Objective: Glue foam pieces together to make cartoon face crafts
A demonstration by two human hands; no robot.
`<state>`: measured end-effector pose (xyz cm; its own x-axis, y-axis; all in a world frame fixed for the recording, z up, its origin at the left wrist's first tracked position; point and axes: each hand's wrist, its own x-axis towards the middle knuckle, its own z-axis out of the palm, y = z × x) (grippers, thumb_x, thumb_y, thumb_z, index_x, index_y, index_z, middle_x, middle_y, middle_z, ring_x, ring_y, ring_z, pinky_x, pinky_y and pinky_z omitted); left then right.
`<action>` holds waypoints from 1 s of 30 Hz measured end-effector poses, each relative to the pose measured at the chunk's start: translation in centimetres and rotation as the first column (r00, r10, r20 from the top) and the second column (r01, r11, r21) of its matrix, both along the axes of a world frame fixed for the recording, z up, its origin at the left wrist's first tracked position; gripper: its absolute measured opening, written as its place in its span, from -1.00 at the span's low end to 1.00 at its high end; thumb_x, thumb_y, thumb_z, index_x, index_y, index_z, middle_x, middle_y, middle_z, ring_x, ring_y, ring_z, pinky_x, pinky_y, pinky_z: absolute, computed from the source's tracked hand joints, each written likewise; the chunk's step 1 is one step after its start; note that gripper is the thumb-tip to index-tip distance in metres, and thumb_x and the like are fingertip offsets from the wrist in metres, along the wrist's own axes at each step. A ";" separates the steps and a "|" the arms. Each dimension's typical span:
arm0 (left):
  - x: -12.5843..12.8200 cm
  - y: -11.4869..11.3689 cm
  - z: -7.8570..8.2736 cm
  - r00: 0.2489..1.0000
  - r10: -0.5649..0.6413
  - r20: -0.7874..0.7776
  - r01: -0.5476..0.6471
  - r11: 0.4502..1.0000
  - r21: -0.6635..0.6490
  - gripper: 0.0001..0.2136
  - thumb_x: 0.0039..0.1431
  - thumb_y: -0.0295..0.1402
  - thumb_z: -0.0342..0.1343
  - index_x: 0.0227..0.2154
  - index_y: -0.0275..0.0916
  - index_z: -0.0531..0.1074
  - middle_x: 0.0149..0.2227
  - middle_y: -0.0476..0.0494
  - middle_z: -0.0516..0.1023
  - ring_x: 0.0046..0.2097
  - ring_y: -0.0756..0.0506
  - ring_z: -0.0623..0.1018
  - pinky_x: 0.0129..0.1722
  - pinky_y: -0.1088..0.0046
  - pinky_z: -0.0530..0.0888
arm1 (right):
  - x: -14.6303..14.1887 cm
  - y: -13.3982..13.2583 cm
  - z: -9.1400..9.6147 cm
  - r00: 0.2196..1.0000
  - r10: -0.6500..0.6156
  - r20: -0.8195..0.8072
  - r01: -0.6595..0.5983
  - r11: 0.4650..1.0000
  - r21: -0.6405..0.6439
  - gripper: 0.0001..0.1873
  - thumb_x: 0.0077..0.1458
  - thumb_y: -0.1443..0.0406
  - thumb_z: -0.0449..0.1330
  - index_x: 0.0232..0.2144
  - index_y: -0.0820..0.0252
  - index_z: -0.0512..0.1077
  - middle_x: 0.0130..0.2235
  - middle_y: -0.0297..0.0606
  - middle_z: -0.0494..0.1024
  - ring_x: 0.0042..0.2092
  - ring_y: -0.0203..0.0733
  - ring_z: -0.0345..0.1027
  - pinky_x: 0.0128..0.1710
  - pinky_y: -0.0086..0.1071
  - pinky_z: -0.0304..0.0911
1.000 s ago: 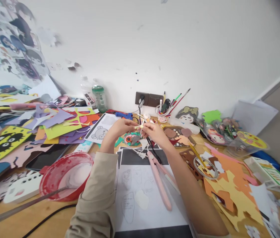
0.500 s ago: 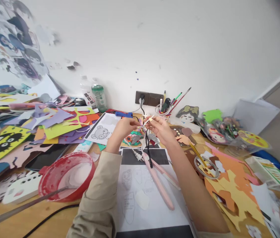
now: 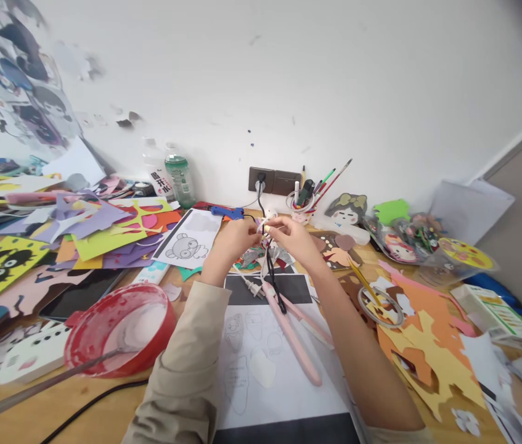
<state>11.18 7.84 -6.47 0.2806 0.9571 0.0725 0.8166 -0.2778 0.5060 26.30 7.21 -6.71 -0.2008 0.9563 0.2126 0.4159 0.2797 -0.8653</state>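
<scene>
My left hand and my right hand meet at the far middle of the desk, fingers closed on a bundle of cords. A black cord hangs in loops below my fingers and reaches a pink hair straightener. The straightener lies slanted on a printed sheet, its two arms apart. Beside it hangs a white two-pin plug on a white cord. My fingers hide which strands each hand pinches.
A red bowl with a long-handled utensil stands at left. Colored paper scraps and a blue glue gun lie behind. At right are a tape ring and orange paper. A wall socket holds a black plug.
My hands have come closer together. A white strand that stuck up above my right hand has gone down among my fingers. The straightener stays on the sheet; the view has shifted slightly.
</scene>
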 end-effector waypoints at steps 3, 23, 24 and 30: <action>0.0 0.1 0.0 1.000 0.024 0.012 -0.024 1.000 -0.017 -0.76 0.12 -0.23 0.00 -0.30 -0.34 0.36 -0.32 -0.09 0.44 -0.30 -0.01 0.46 -0.27 0.35 0.45 | 0.3 -0.4 0.0 0.958 -0.060 0.279 0.062 0.998 0.001 -0.83 -0.14 0.23 0.17 -0.55 0.25 0.36 -0.47 -0.25 0.44 -0.41 -0.28 0.27 -0.36 -0.42 0.12; -0.2 0.0 -0.2 0.998 0.048 0.042 -0.044 0.995 -0.087 -0.75 0.12 -0.24 -0.01 -0.27 -0.34 0.35 -0.30 -0.10 0.43 -0.29 -0.02 0.46 -0.28 0.36 0.46 | 2.9 -1.1 0.9 0.639 -0.006 0.769 0.137 0.985 -0.106 -0.64 0.00 0.07 0.03 -0.51 0.22 0.43 -0.48 -0.31 0.48 -0.48 -0.36 0.28 -0.53 -0.50 0.03; -0.2 0.0 -0.2 0.998 0.054 0.022 -0.051 0.995 -0.088 -0.75 0.12 -0.23 -0.01 -0.27 -0.34 0.35 -0.29 -0.10 0.43 -0.29 -0.02 0.46 -0.28 0.35 0.46 | 4.6 -1.2 1.4 0.611 -0.034 0.791 0.193 0.975 -0.107 -0.63 0.01 0.07 0.02 -0.51 0.23 0.43 -0.50 -0.30 0.47 -0.48 -0.34 0.29 -0.52 -0.49 0.05; -0.3 -0.3 0.3 0.996 0.072 -0.060 -0.077 0.993 -0.089 -0.75 0.12 -0.23 0.00 -0.27 -0.33 0.35 -0.29 -0.11 0.43 -0.27 -0.03 0.45 -0.26 0.34 0.45 | 16.7 -0.4 3.1 0.251 -0.337 0.907 0.649 0.754 0.100 -0.67 0.06 0.19 0.10 -0.22 0.37 0.35 -0.20 -0.07 0.40 -0.20 -0.25 0.32 -0.22 -0.35 0.26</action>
